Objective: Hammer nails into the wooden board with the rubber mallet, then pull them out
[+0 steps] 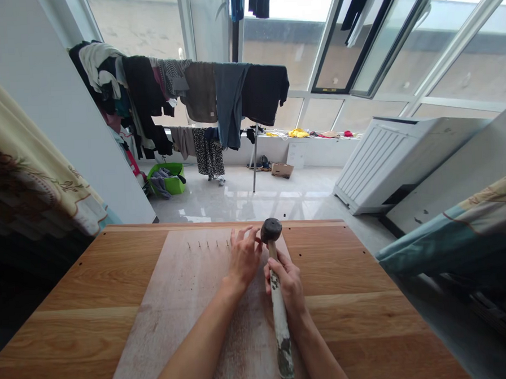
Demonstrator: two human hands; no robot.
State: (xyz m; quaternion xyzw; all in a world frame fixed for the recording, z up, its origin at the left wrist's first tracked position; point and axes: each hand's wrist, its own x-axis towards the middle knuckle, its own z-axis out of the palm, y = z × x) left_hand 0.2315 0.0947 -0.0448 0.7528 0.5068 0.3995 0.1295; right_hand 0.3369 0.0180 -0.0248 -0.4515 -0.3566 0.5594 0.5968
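Observation:
In the head view my right hand [286, 278] grips the handle of a mallet [280, 312]. Its black head points away from me, and the worn, pale handle runs back toward me. My left hand [244, 255] rests over a thin wooden board [175, 318], just left of the mallet head. Its fingertips come together in a pinch, partly hidden by the mallet; whatever they hold cannot be made out. A row of several thin nails [208, 244] stands upright in the board, left of my left hand. Small dark marks dot the board nearer to me.
Under the board lies a wooden table [361, 319]. Beyond its far edge are a tiled floor, a drying rack hung with clothes [201, 93], a green basket [174, 179] and a small cardboard box [282, 170]. A white cabinet-like unit [387, 160] stands at right.

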